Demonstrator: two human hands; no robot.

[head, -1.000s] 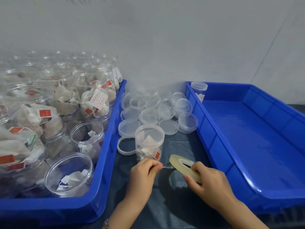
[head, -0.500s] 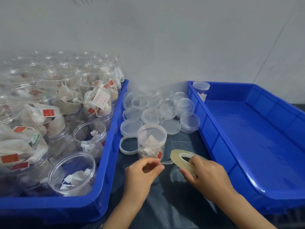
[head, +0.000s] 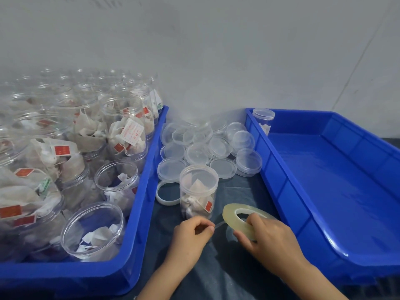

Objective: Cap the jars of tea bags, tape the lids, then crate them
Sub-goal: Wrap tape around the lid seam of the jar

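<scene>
A capped clear jar of tea bags point(head: 198, 190) stands on the dark cloth between two blue crates. Just in front of it my right hand point(head: 271, 239) grips a roll of clear tape point(head: 240, 220), held tilted. My left hand point(head: 191, 237) pinches the free end of the tape point(head: 219, 224), a short strip stretched from the roll. The left crate point(head: 142, 213) is packed with several uncapped jars of tea bags point(head: 121, 131). The right crate point(head: 303, 213) holds one capped jar point(head: 263, 120) in its far left corner.
A heap of clear loose lids point(head: 207, 148) lies behind the capped jar, between the crates. A white ring point(head: 165, 194) rests on the cloth beside the jar's left. A grey wall closes the back.
Both hands have drawn slightly back toward me and lower. The left hand keeps pinching the tape end, with a short strip pulled from the roll.
</scene>
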